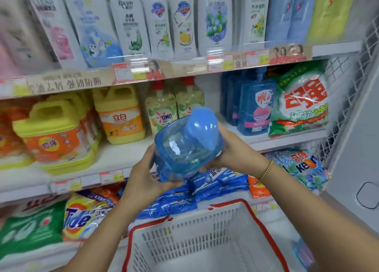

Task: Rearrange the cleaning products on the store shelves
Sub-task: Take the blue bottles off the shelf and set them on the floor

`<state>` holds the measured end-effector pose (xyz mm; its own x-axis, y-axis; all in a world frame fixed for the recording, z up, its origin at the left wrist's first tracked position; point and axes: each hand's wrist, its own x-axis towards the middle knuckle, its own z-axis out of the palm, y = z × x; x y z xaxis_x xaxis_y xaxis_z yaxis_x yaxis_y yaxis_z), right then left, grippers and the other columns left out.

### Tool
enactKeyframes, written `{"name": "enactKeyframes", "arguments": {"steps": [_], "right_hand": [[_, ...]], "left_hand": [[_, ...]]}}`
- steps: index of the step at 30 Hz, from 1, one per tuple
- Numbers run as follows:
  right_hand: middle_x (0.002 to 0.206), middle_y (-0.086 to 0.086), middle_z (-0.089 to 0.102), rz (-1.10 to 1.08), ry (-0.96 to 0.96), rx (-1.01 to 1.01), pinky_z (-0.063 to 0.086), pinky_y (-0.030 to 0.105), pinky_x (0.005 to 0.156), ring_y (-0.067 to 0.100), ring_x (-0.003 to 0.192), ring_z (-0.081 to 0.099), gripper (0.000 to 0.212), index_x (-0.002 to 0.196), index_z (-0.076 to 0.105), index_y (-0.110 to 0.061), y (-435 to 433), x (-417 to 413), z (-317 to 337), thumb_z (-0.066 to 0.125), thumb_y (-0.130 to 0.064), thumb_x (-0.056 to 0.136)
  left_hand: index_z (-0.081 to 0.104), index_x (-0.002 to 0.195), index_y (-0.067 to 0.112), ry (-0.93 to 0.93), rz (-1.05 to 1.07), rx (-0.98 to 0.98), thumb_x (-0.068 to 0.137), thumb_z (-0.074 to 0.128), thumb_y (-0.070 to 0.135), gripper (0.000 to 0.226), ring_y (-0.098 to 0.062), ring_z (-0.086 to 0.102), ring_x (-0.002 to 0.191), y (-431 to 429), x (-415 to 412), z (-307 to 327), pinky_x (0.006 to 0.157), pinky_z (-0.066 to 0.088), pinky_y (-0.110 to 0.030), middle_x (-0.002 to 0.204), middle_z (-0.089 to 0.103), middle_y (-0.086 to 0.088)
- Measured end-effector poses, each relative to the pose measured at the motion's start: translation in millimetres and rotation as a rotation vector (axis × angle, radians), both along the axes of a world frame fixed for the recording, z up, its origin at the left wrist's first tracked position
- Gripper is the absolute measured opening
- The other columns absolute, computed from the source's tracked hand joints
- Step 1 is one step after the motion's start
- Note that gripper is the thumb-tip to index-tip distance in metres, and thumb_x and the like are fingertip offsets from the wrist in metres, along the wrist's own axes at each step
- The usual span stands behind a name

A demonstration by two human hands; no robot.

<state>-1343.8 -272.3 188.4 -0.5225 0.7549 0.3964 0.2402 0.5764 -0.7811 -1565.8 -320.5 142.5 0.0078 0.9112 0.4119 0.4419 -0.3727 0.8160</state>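
The jug point(184, 146) lies between the left hand point(143, 179) and right hand point(233, 150), above the basket point(194, 230), before the shelves point(123, 157).

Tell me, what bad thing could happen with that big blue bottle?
The blue bottle is tilted, held at its sides by the left hand and right hand, so it might slip and drop into the basket below. Swinging it toward the shelf could knock the OMO bottles behind it.

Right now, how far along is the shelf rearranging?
Looks done: yellow jugs, OMO bottles and shelved blue bottles stand upright on the middle shelf. In hand: left hand and right hand grip a tilted transparent blue bottle above the white basket. Left: shelving it, probably in the gap beside the shelved blue bottles.
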Motion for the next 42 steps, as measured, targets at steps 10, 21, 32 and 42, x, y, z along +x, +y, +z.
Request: {"name": "enactKeyframes", "arguments": {"steps": [10,21,32,42], "right_hand": [[0.135,-0.015,0.053,-0.121,0.208,0.086,0.042,0.02,0.101,-0.002,0.122,0.051,0.068,0.14,0.043,-0.03,-14,-22,-7,0.073,-0.034,0.079],[0.147,-0.005,0.016,-0.321,-0.043,0.373,0.023,0.001,0.104,-0.003,0.135,0.021,0.118,0.149,0.011,-0.031,-20,-49,-53,0.083,-0.048,0.058],[0.135,0.0,0.048,0.042,0.424,-0.129,0.052,0.041,0.094,0.019,0.122,0.054,0.083,0.134,0.043,-0.031,-6,-50,-23,0.08,-0.027,0.06],[0.14,0.014,0.048,0.303,0.498,-0.53,0.048,0.048,0.095,0.032,0.124,0.052,0.093,0.139,0.042,-0.02,-2,-34,-25,0.083,-0.041,0.058]], "left_hand": [[0.054,0.124,0.011,-0.521,-0.127,-0.099,0.043,0.086,0.019,0.087,-0.021,0.068,0.102,0,11,-1,0.072,0.056,-0.026,0.111,0.071,-0.004],[0.055,0.126,0.02,-0.851,-0.087,-0.019,0.05,0.084,0.031,0.082,-0.018,0.071,0.088,4,11,9,0.06,0.054,-0.023,0.105,0.073,0.0],[0.025,0.15,0.032,-0.837,-0.406,0.037,0.073,0.078,0.033,0.093,-0.03,0.048,0.131,1,-10,24,0.1,0.047,-0.044,0.142,0.051,-0.009],[0.056,0.125,0.015,-1.05,-0.355,-0.062,0.047,0.094,0.036,0.088,-0.02,0.062,0.113,16,-16,16,0.084,0.054,-0.033,0.12,0.066,-0.002]]}}
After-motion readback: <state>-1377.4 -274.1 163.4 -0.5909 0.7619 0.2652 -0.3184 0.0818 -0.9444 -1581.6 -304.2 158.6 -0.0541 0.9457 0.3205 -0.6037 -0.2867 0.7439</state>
